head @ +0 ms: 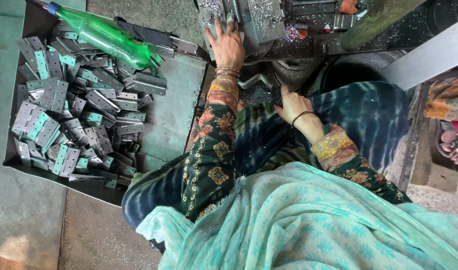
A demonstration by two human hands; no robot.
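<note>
Beside the grey steel machine bed (269,22), we see our left hand (228,45) lying open, fingers spread on a flat metal plate (214,12); our right hand (293,102), below it, curls closed around a dark handle (275,92). Left of the machine lies a heap of grey metal hinges (74,110).

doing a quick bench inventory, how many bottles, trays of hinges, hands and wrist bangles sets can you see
green plastic bottle: 1
metal tray holding a pile of hinges, too many to count: 1
hands: 2, left hand and right hand
wrists with bangles: 2
total: 6
</note>
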